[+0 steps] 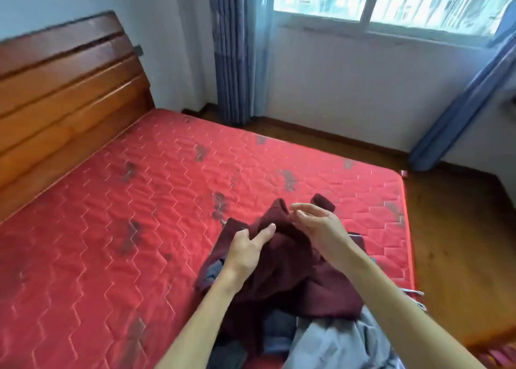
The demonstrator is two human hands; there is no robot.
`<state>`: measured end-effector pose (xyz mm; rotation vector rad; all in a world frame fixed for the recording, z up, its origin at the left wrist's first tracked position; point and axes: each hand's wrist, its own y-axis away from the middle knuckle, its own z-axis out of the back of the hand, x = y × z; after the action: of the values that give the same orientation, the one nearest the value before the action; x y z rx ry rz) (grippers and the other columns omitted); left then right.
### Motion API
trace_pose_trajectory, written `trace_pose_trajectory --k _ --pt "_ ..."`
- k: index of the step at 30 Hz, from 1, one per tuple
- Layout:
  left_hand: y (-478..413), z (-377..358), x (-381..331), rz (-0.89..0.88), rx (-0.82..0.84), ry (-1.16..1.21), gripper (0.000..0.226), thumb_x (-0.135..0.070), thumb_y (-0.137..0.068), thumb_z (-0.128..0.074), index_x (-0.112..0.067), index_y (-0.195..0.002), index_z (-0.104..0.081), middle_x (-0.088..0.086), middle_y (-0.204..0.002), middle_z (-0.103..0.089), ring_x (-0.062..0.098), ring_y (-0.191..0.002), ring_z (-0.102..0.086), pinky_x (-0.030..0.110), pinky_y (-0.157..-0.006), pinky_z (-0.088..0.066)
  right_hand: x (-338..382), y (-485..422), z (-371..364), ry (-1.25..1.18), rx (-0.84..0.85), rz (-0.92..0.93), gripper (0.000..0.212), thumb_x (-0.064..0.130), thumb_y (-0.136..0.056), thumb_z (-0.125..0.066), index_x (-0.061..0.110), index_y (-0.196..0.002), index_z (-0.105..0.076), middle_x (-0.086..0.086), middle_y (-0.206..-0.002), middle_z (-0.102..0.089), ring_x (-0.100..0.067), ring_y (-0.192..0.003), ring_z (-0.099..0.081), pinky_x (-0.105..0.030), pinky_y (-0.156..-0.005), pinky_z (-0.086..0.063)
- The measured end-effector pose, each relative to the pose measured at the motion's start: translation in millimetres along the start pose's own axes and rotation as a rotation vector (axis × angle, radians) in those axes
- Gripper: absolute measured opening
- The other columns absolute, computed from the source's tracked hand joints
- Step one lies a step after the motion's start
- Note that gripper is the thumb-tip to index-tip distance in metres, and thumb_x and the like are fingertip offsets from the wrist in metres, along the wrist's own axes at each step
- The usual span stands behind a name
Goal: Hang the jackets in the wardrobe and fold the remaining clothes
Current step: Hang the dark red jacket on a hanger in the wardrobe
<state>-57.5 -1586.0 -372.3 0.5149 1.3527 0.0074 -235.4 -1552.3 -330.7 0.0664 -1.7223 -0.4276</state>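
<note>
Your left hand [248,245] pinches a fold of the maroon garment [293,279], which lies on a pile at the mattress's [111,229] near edge. Your right hand [318,223] is half-curled at the garment's top; I cannot tell if it grips. Lift the garment clear before spreading it, because grey clothes [335,340] lie beneath and what looks like a hanger [413,293] lies beside.

The person is working with arms uncovered: left forearm [203,315] and right forearm [391,290] are showing bare along their whole visible length, left hand [245,250] and right hand [318,224] likewise.
</note>
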Motion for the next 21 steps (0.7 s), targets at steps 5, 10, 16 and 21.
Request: trace_pose_trajectory --k 5,10,16,21 --pt "25.3 -45.0 -127.3 -0.167 0.076 0.166 0.048 -0.045 -0.092 -0.066 0.003 -0.094 -0.072 0.014 -0.089 -0.077 0.028 -0.084 -0.074 0.047 -0.087 -0.059 48.4 82.0 44.3 0.428 -0.153 0.24 0.071 0.04 -0.075 -0.084 0.029 -0.137 -0.051 0.009 -0.135 -0.057 -0.005 -0.125 -0.055 -0.02 -0.102 -0.046" --pt "62.0 -87.3 -222.3 -0.255 0.153 0.323 0.034 -0.039 -0.094 -0.066 -0.005 -0.096 -0.07 0.016 -0.098 -0.076 0.031 -0.097 -0.072 0.048 -0.094 -0.056 38.6 142.1 69.0 0.588 -0.491 0.259 0.138 0.061 -0.046 -0.093 0.032 -0.156 -0.014 0.023 -0.156 -0.01 -0.003 -0.146 -0.009 -0.035 -0.119 -0.019" --pt "130.2 -107.5 -302.3 -0.457 0.439 0.396 0.012 -0.017 -0.097 -0.059 -0.009 -0.099 -0.068 0.008 -0.106 -0.072 0.022 -0.106 -0.067 0.036 -0.104 -0.048 29.7 148.9 37.3 0.518 -0.481 0.345 0.139 0.072 -0.035 -0.091 0.043 -0.149 -0.017 0.019 -0.141 -0.045 -0.005 -0.132 -0.047 -0.033 -0.107 -0.045" --pt "184.8 -131.4 -324.4 -0.748 0.36 0.017 0.033 0.006 -0.094 -0.046 -0.016 -0.07 -0.05 -0.011 -0.059 -0.06 0.006 -0.069 -0.057 0.018 -0.075 -0.045 84.1 146.9 37.8 0.348 -0.685 0.401 0.074 0.044 -0.081 -0.077 0.011 -0.138 -0.042 0.003 -0.12 -0.065 -0.009 -0.103 -0.063 -0.021 -0.085 -0.052"
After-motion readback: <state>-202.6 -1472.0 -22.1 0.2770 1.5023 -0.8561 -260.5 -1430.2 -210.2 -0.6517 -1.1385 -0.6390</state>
